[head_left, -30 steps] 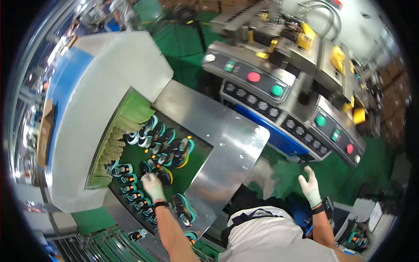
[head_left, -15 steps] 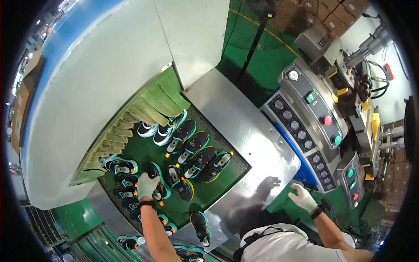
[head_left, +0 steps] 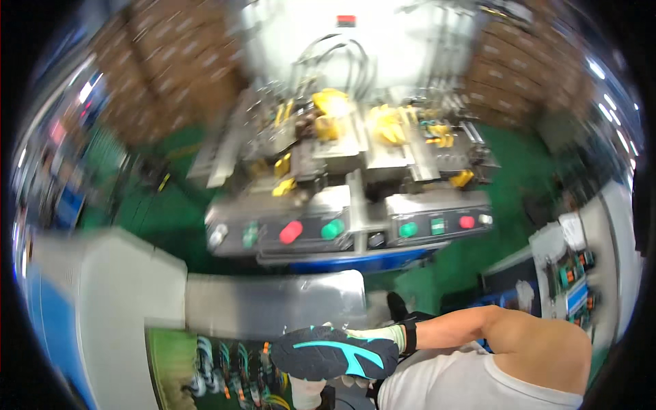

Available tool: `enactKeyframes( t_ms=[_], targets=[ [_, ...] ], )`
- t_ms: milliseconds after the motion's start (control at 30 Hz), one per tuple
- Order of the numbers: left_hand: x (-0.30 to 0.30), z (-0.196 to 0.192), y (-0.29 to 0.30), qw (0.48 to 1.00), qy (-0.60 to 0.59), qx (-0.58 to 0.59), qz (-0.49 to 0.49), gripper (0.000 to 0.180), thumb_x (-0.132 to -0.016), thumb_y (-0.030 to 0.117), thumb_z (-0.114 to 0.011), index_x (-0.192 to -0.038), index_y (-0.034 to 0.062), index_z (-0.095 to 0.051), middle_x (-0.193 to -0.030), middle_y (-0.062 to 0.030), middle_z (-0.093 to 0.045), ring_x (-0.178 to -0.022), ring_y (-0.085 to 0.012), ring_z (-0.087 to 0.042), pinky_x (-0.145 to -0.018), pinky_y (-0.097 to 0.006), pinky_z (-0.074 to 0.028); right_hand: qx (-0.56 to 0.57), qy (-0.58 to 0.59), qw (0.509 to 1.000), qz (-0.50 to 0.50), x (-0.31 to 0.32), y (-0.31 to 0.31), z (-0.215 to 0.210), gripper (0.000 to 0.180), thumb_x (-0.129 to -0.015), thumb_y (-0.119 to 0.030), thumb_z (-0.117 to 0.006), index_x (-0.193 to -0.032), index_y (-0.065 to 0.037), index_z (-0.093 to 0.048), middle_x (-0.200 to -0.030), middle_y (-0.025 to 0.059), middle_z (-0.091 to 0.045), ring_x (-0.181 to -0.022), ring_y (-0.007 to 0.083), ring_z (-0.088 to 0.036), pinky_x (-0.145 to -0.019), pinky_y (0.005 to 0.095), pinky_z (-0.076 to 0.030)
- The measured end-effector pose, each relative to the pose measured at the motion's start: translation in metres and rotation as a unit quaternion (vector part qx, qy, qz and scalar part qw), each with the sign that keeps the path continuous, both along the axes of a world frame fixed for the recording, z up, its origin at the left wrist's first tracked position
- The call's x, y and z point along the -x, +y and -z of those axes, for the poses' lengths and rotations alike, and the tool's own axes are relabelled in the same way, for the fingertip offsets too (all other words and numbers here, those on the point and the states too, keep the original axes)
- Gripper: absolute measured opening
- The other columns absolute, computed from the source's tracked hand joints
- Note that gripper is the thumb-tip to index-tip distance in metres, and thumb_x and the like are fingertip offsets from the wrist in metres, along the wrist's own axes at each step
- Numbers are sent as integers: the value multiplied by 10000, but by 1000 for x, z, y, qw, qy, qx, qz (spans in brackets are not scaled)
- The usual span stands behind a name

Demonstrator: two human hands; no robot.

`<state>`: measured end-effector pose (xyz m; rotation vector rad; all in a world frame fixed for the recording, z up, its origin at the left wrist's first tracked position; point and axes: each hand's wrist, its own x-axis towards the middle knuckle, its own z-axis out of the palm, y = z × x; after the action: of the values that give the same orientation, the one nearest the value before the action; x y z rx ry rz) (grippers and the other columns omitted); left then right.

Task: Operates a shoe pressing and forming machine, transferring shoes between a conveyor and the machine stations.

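A shoe (head_left: pixel 329 354) is held in front of me with its black and turquoise sole turned up. My right hand (head_left: pixel 388 333), in a pale glove, grips it at the right end, most of its fingers behind the shoe. From below, my left hand (head_left: pixel 306 392), gloved too, is closed on the shoe's left part; the shoe hides much of it. Left of the hands, several black, turquoise and orange shoes (head_left: pixel 239 372) lie at the green strip curtain (head_left: pixel 171 365), blurred.
A metal ledge (head_left: pixel 273 301) lies beyond the shoes, beside a white machine housing (head_left: pixel 130 287). Ahead stands a press machine with yellow parts (head_left: pixel 331 113) and button panels (head_left: pixel 301 229). Cardboard boxes (head_left: pixel 171 75) are stacked behind. More shoes (head_left: pixel 574 273) sit at the right.
The view has swung right toward the press machine. My left hand, earlier among the shoes on the green surface, and my right hand, earlier empty, are now together on one shoe.
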<state>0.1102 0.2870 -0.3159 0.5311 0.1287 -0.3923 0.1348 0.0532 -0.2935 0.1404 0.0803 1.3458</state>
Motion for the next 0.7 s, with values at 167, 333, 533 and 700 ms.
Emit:
enactKeyframes(
  t_ms=[167, 333, 533, 700],
  targets=[
    [-116, -89, -167, 884, -281, -357, 110, 532, -991, -15, -688, -1495, -68, -523, -1399, -192, -660, -1235, -262, -674, -1088, -360, -519, 326, -260, 844, 338, -36, -182, -5, 465, -1047, -413, -689, -1296, -22, -674, -1230, 58, -755, -1045, 124, -729, -904, 301, -606],
    [-192, -122, -371, 799, -410, -419, 137, 484, -1057, 5, -568, -1529, -67, -495, -1491, -207, -622, -1361, -254, -610, -1159, -364, -458, 416, -202, 689, 559, -1, -359, -16, 538, -946, -239, -782, -1400, 9, -635, -1241, 73, -751, -1060, 135, -724, -927, 313, -585],
    [-373, 11, -582, 708, -443, -544, 84, 491, -1035, 132, -606, -1456, -99, -501, -1388, -254, -649, -1296, -324, -642, -1096, -405, -497, 398, -176, 570, 697, -18, -448, -68, 791, -941, -359, -823, -1552, 0, -470, -1422, 130, -659, -1265, 252, -672, -1103, 403, -542],
    [-459, 65, -698, 544, -364, -726, 209, 686, -935, 258, -676, -1445, -135, -439, -1374, -381, -605, -1274, -499, -619, -1104, -485, -488, 448, -68, 534, 714, 23, -470, -34, 847, -903, -183, -813, -1616, -9, -390, -1462, 91, -620, -1291, 211, -627, -1105, 393, -516]
  ],
)
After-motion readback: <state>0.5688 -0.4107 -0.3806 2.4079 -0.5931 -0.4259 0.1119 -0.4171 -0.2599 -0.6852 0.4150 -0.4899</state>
